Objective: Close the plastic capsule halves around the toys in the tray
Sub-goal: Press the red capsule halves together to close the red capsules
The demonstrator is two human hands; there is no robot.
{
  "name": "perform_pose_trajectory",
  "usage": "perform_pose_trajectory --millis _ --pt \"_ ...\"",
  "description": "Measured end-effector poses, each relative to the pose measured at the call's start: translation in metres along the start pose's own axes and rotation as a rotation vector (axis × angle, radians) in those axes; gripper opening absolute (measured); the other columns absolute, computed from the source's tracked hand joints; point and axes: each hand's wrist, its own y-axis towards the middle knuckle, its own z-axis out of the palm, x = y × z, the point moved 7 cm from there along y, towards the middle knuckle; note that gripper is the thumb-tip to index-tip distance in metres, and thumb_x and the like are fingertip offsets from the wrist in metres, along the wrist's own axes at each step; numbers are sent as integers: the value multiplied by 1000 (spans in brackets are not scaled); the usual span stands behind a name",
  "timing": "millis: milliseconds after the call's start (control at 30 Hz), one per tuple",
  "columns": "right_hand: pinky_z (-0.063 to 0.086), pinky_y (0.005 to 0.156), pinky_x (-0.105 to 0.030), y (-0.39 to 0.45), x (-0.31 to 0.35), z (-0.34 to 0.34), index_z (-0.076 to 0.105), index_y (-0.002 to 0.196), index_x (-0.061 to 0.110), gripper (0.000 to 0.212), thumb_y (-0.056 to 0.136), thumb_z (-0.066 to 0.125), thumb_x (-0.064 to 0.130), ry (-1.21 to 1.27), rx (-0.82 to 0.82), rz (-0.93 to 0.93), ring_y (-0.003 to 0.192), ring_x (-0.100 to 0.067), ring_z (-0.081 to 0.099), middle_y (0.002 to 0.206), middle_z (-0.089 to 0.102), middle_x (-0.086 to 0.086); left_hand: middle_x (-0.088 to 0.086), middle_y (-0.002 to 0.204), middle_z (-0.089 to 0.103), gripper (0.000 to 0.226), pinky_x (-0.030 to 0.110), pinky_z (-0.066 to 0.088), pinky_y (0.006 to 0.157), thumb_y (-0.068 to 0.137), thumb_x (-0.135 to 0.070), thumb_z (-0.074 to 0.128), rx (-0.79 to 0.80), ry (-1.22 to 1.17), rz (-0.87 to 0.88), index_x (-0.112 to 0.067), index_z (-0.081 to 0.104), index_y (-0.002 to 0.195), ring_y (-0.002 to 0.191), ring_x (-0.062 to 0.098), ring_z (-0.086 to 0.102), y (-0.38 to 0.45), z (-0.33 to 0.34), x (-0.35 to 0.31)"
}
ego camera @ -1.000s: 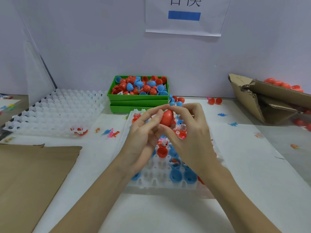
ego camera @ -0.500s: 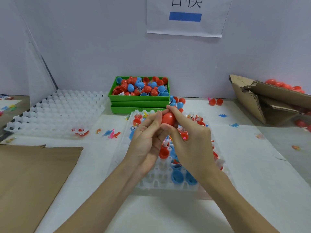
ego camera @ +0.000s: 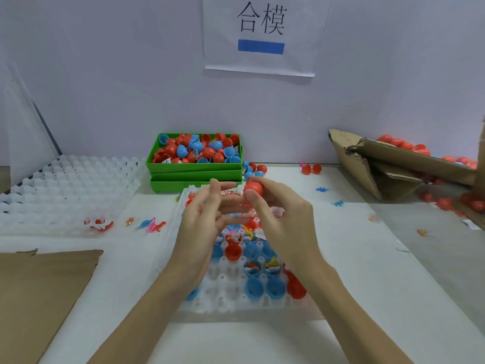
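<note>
Your left hand (ego camera: pixel 202 219) hangs loose at nine o'clock of the red capsule (ego camera: pixel 254 187), fingers relaxed, holding nothing. Your right hand (ego camera: pixel 278 214) has the capsule pinched between thumb and fingertips — it looks closed, though its seam is hidden. Its long axis seems to tip toward eleven o'clock. Below both hands lies the white tray (ego camera: pixel 231 298), where open blue halves (ego camera: pixel 265 287) wait at six o'clock — your right hand, already loaded, is the one to place it.
</note>
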Motion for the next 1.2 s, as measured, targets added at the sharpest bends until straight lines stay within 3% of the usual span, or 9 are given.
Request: perform_pose_trajectory --millis 100,233,300,433,600,867,967,1067,1200 --pt "59 74 -21 8 -27 -17 73 115 24 26 97 63 41 246 -64 290 87 -11 74 92 77 9 9 93 78 53 34 62 74 104 -53 38 -78 50 11 -13 72 108 91 26 76 2 -12 -2" --pt "60 78 -23 26 -63 -26 65 123 2 30 98 67 18 1017 -89 754 106 -23 74 116 75 -12 15 87 75 58 38 58 71 105 -52 40 -135 69 -3 -8 75 94 83 30 72 4 -27 -1" --pt "62 83 -28 59 -70 -43 58 129 -7 34 98 62 5 1333 -202 781 113 -30 70 127 67 -25 19 86 75 60 39 56 70 103 -54 40 -145 64 -16 -7 75 89 77 28 71 5 -30 0" --pt "46 111 -32 134 -87 -91 41 146 -8 43 106 49 7 1484 -469 731 135 -35 54 143 52 -28 24 85 73 59 40 53 70 101 -55 42 -139 34 -22 -13 75 77 69 27 68 6 -31 -1" --pt "29 123 -38 147 -123 -106 20 156 -8 47 110 29 0 1069 -396 849 149 -37 33 162 27 -26 20 81 73 57 39 54 68 97 -56 43 -93 46 -27 -17 76 72 64 23 68 9 -28 -4" --pt "60 85 -26 53 -100 -59 61 126 5 28 111 37 11 634 -50 719 105 -21 74 115 74 -7 4 61 61 40 22 43 49 104 -35 53 18 381 125 -15 74 76 54 13 50 10 -19 -11" --pt "61 74 -23 28 -74 -53 71 112 13 27 109 44 12 435 4 613 91 -19 77 95 79 -2 1 57 60 42 31 49 54 98 -48 53 166 612 215 -22 71 71 51 20 51 4 -8 -14" --pt "58 68 -20 18 -56 -46 73 108 16 30 108 45 9 297 82 537 82 -19 76 88 78 -3 -5 52 53 49 12 39 60 97 -59 51 420 922 258 -26 65 64 52 14 50 -3 -1 -7" --pt "57 65 -18 13 -52 -35 74 104 16 33 107 44 4 162 152 490 76 -16 74 84 77 -2 -13 55 54 35 13 36 56 98 -56 60 640 1193 206 -28 79 88 61 5 53 -8 -1 6"
